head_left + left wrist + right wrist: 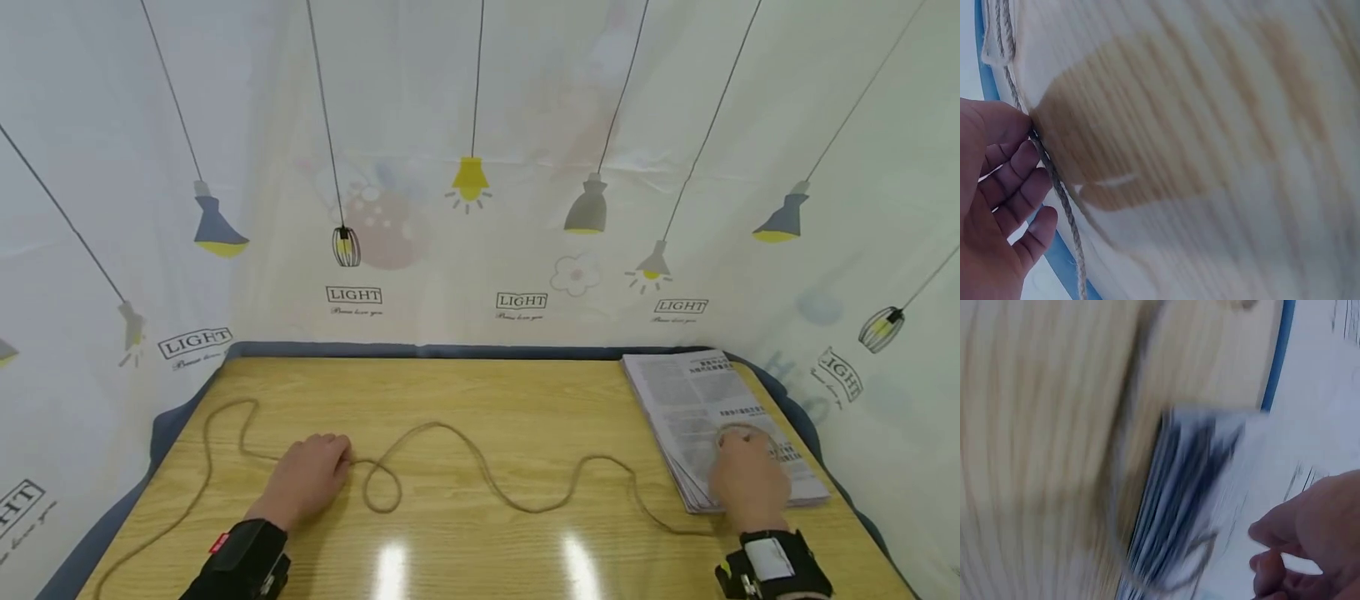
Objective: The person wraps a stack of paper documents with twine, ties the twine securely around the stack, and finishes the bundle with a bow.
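- Jute twine (480, 467) snakes across the wooden table (465, 550), one end up on the newspaper stack (697, 400).
- Left hand (311, 479) rests loosely open on it; right hand (746, 483) pinches that end, I think.
- Next I'd reckon: feed twine under the stack.

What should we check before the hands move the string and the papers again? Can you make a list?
1. Left hand is on the string: ok, fingers lie over it.
2. String free of knots: cannot tell, one loop lies near the hand.
3. Right hand is on the stack of papers: ok.
4. Stack fully on the table: ok.
5. String's right end under the stack: cannot tell.
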The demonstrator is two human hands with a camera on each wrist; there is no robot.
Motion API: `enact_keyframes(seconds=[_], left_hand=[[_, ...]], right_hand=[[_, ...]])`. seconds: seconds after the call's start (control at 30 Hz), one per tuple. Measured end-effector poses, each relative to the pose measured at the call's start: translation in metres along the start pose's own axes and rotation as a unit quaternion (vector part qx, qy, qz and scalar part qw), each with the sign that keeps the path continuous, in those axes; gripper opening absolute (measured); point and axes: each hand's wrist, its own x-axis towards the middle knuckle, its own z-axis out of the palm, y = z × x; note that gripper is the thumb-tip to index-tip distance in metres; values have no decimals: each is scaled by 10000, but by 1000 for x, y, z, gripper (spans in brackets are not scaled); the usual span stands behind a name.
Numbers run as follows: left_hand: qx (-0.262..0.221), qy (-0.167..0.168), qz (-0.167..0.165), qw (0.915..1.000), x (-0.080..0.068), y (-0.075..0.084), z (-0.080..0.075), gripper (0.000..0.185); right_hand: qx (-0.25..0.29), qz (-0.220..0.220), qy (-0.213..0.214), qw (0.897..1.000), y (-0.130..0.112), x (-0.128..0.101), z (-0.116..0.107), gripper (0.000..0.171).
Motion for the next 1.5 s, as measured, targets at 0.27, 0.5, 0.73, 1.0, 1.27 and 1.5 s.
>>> enact_keyframes(seconds=[0.27, 0.5, 0.73, 1.0, 1.27, 1.5], left_hand=[[-1032, -235, 32, 9944, 4, 5, -1, 12], [-820, -445, -23, 9956, 9, 16, -1, 11], [-1378, -311, -688, 9876, 10, 17, -4, 9], [-1703, 839, -887, 9778, 8, 10, -30, 20], [-1551, 1351, -1185, 9714, 8, -2, -46, 26], [-1023, 1190, -1443, 9770, -8, -22, -48, 16]], right_hand=[[211, -2615, 1160, 9580, -108, -40, 49, 6], [338, -3287, -270, 9435, -168, -62, 74, 27], [584, -3768, -516, 9230, -166, -59, 72, 27], [1398, -3126, -1510, 9273, -131, -41, 40, 12], [937, -2399, -934, 9617, -108, -32, 27, 9], [699, -1674, -1018, 9781, -81, -23, 28, 11]])
